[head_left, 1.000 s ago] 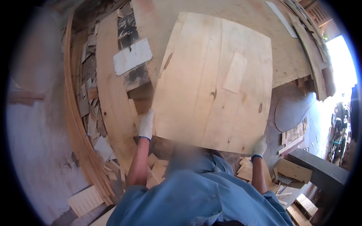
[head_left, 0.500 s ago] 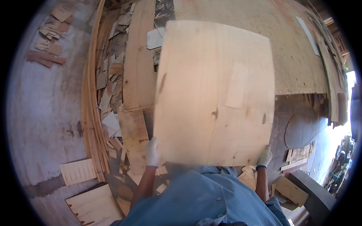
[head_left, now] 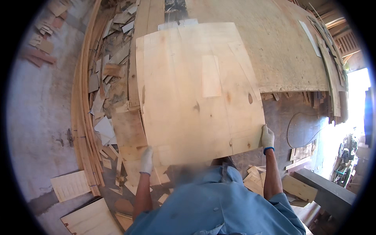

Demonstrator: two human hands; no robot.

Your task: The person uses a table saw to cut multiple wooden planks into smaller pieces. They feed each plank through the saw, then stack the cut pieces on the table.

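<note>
A wood workshop is seen from above: a grey concrete floor [head_left: 35, 117] is strewn with offcuts [head_left: 105, 90], long curved strips of wood [head_left: 84, 129] lie at the left, and a very large board [head_left: 282, 51] fills the upper right. A large, pale sheet of thin wood [head_left: 196, 94] is held up in front of the body, roughly level, above the scraps and overlapping the big board's near edge. Its near left corner is gripped by the left hand [head_left: 146, 159] in a white glove, fingers closed over the edge; its near right corner is gripped likewise by the gloved right hand [head_left: 268, 138]. A blue shirt [head_left: 219, 207] fills the bottom of the view.

The sheet appears to be in mid-carry. Setting it down would call for both corners to be kept level and its far edge steered clear of the scraps.

Whatever lies beneath the sheet is hidden. The fingertips under its edge cannot be seen. The doorway [head_left: 358, 98] at the right is washed out by glare, and the things by it are too small to make out.
</note>
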